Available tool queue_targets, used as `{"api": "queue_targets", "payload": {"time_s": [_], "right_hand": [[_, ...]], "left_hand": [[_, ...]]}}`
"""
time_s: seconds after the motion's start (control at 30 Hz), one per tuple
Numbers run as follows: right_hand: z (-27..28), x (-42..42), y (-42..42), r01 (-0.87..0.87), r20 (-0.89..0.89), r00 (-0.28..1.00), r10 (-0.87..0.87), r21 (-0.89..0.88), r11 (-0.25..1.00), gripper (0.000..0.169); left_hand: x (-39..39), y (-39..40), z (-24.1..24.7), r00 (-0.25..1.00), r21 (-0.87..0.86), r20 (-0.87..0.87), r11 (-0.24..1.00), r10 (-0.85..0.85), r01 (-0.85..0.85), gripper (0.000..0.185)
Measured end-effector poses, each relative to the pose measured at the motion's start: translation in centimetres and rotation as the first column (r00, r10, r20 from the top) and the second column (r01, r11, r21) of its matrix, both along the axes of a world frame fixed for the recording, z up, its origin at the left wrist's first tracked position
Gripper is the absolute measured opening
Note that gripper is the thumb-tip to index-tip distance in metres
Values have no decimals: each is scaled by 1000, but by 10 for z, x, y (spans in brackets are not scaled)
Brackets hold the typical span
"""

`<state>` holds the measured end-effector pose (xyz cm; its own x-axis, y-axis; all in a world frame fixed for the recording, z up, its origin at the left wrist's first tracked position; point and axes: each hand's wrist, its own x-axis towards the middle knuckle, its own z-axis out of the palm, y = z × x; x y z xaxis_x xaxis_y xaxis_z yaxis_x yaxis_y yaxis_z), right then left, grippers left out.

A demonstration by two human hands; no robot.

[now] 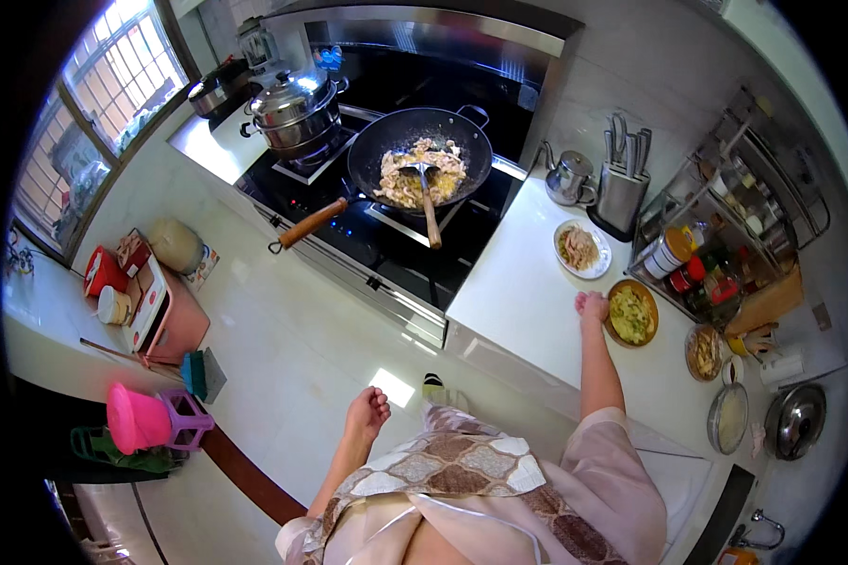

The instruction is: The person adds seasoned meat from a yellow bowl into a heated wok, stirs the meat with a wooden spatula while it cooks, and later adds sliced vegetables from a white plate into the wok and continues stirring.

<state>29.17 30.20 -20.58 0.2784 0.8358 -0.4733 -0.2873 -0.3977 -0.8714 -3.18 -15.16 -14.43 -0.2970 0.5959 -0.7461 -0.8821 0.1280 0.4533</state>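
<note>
My left hand [369, 412] hangs over the floor in front of my apron, its fingers curled in and nothing seen in it. My right hand [593, 306] is at the white counter, just left of a brown bowl [632, 313] of chopped pale-green food. Whether it touches the bowl's rim I cannot tell. A white plate [584, 248] with shredded pale food lies just beyond that hand. On the stove, a black wok [420, 159] holds pale pieces of cooked food. A metal spatula [431, 219] with a wooden handle rests in it.
A steamer pot [293, 116] stands on the left burner. The wok's wooden handle [314, 222] juts past the stove's front edge. Along the counter's right are a kettle [569, 178], a knife block [619, 198], a spice rack [714, 212], a food bowl [704, 353] and a lid [796, 421].
</note>
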Motion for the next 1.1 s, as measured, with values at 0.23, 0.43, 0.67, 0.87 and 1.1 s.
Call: {"api": "queue_targets", "payload": {"time_s": [0.23,0.43,0.67,0.87,1.1], "right_hand": [[1,-11,44,2,222,975,8,-42,999,27],[-6,-33,-5,-203,-31,979,201,-91,975,23],[31,-93,-104,-119,-199,974,110,-31,992,32],[42,-83,-178,-17,-222,975,17,1,1000,28],[64,-62,-284,-90,-55,995,85,-86,992,30]], "left_hand": [[-49,60,39,989,-32,-93,993,-117,114,18],[-62,105,36,956,-50,-99,961,-275,271,20],[-28,184,22,733,-54,-293,776,-614,629,20],[78,302,3,719,218,-146,687,-679,693,44],[170,404,-19,900,124,-134,894,-415,431,52]]}}
